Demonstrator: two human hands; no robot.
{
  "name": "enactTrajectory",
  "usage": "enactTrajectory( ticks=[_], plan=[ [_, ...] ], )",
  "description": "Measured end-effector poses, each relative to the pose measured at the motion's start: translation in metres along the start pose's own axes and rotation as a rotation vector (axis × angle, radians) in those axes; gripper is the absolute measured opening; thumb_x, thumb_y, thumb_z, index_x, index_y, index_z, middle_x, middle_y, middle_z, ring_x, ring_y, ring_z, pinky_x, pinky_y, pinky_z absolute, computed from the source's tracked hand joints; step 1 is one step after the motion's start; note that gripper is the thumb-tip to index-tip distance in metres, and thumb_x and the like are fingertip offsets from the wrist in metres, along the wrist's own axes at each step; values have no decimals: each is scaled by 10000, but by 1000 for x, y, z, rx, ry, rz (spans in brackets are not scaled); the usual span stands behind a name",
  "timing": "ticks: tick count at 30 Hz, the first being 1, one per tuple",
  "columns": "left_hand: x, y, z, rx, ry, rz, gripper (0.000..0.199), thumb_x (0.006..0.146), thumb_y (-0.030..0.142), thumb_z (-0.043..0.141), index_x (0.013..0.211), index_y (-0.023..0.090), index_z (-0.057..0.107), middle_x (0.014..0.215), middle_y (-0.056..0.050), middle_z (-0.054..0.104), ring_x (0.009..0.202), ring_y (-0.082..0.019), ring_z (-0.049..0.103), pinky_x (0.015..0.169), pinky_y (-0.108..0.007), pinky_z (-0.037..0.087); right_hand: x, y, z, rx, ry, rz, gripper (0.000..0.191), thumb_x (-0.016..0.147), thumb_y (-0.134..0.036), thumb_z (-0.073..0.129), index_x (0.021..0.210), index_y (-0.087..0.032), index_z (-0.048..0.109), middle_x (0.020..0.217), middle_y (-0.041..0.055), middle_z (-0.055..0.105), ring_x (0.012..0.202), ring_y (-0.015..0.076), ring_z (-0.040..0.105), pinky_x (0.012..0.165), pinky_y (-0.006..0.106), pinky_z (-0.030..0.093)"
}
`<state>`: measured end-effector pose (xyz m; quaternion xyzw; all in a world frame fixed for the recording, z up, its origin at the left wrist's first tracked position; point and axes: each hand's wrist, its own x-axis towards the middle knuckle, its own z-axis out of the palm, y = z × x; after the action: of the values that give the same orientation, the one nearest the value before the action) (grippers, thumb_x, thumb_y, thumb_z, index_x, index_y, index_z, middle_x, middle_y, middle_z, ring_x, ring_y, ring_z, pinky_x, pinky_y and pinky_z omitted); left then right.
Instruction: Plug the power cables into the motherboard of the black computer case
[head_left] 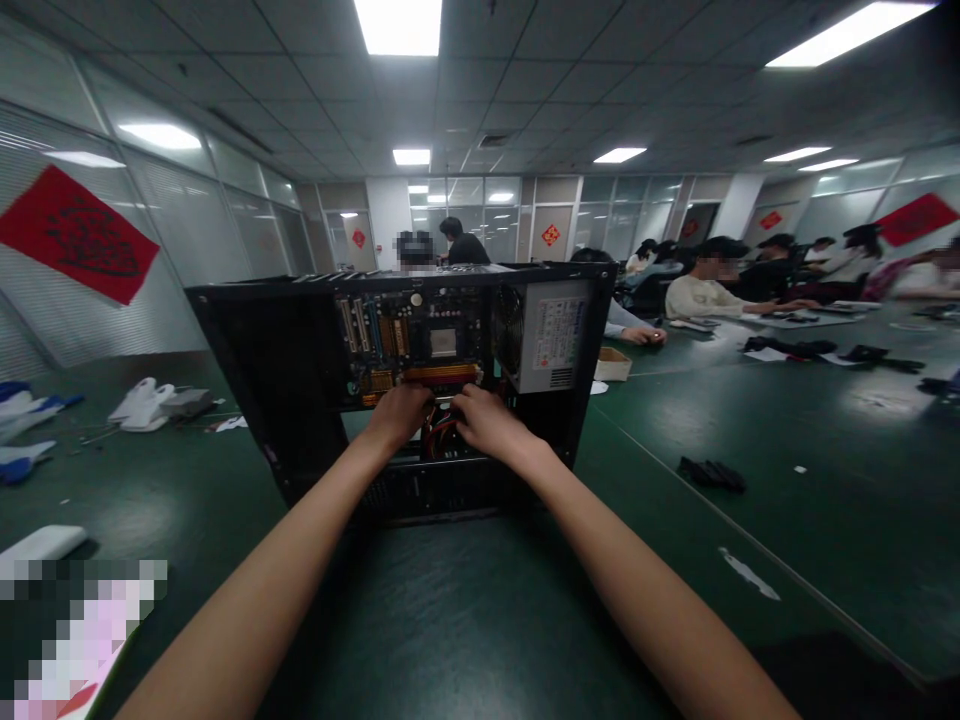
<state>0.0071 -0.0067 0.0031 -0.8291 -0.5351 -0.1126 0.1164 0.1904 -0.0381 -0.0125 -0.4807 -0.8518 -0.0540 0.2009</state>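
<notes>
An open black computer case (247, 370) stands on the green table, its inside facing me. In it are a motherboard (367, 330) with a square grey chip and a silver power supply (553, 335) at the upper right. Both hands reach into the case at the lower edge of the board, beside the red and yellow memory slots (442, 374). My left hand (401, 412) has its fingers curled at the slots' left end. My right hand (484, 415) is bent in at the right end. Whatever the fingertips hold is too small to make out. Dark and red cables (441, 432) hang between the hands.
White plastic bags (142, 403) and a grey box (187, 403) lie at the left. Black gloves (712, 474) and a clear strip (748, 573) are on the table (660, 540) at the right. Several people sit beyond, near a small open box (613, 366).
</notes>
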Motion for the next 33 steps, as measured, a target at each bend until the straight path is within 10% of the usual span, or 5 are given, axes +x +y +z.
enactTrajectory(
  ticks=[9,33],
  plan=[
    [-4,-11,6,-54,21,-15,235,941,270,549,1055,239,753,1097,-85,743,1043,-235,686,883,-301,508,36,18,8,-158,-16,-255,202,949,-113,458,1083,-123,609,1145,122,602,1050,222,606,867,301,450],
    [-5,-7,4,-66,23,-42,288,955,337,502,1085,321,758,1058,-41,766,965,-262,711,781,-330,517,39,9,5,-177,-65,-5,245,955,-135,436,1129,-133,608,1146,170,687,1041,270,675,861,346,513]
  ],
)
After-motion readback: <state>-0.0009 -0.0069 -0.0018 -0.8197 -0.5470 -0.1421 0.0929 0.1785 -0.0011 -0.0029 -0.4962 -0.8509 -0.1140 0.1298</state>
